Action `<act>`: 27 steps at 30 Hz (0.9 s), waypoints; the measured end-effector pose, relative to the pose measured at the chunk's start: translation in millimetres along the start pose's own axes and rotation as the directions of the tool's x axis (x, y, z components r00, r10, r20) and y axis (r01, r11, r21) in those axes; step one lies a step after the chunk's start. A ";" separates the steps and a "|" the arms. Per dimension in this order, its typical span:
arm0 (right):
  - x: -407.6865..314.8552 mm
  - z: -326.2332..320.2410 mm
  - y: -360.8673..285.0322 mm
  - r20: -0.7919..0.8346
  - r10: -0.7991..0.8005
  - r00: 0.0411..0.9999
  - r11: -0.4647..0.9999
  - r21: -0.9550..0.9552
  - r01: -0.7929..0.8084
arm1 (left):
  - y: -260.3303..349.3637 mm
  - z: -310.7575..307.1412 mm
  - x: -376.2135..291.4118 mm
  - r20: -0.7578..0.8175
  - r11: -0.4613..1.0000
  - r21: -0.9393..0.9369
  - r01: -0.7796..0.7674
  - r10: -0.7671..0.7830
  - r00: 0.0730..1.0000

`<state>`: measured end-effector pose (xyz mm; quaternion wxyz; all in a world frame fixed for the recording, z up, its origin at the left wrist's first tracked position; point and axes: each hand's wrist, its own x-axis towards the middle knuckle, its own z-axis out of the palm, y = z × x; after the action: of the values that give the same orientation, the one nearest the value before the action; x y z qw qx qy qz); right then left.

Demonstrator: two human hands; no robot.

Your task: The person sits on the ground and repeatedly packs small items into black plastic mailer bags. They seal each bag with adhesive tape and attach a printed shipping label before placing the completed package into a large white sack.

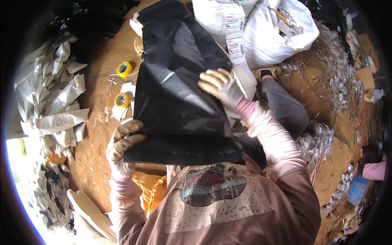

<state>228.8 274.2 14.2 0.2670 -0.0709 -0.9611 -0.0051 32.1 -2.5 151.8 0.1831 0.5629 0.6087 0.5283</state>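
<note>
A black plastic sheet (180, 92) lies lengthwise before me, with a folded band (183, 150) across its near end. My left hand (124, 144), in a soiled work glove, grips the left edge near that fold; its thumb is hidden. My right hand (221, 87), gloved too, is spread over the right side of the sheet with the fingers extended and nothing grasped. Whether its palm presses on the plastic I cannot tell. Beyond the sheet's right edge runs a strip of white printed labels (237, 49).
Two yellow-cored tape rolls, one farther (124, 69) and one nearer (122, 100), are left of the sheet. Grey plastic packets (58, 101) are heaped farther left. A white sack (278, 33) stands at upper right. Bundled twigs with clear wrapping (315, 141) lie right. An orange bag (150, 186) sits beside me.
</note>
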 end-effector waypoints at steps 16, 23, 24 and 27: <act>-63.6 42.9 -101.8 0.566 0.735 0.374 -0.160 0.680 -0.715 | -171.2 26.0 64.7 -0.704 0.791 0.083 0.607 -0.384 0.597; -69.9 53.2 -83.8 0.703 0.673 0.231 0.131 0.193 -0.972 | -222.9 54.8 40.8 -0.476 0.432 0.384 0.816 -0.665 0.576; -61.1 48.2 -78.0 0.627 0.706 0.329 0.315 0.138 -0.939 | -219.0 56.0 42.4 -0.512 0.439 0.552 0.709 -0.493 0.703; -22.3 39.2 -60.4 0.331 0.665 0.669 0.712 -0.011 -0.702 | -201.9 61.6 50.4 -0.301 0.457 0.848 0.270 -0.005 0.953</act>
<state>219.2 213.3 -29.2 0.0983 -0.4101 -0.8920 0.1628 -31.9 107.4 -24.1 -0.1706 0.4515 0.8550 0.1900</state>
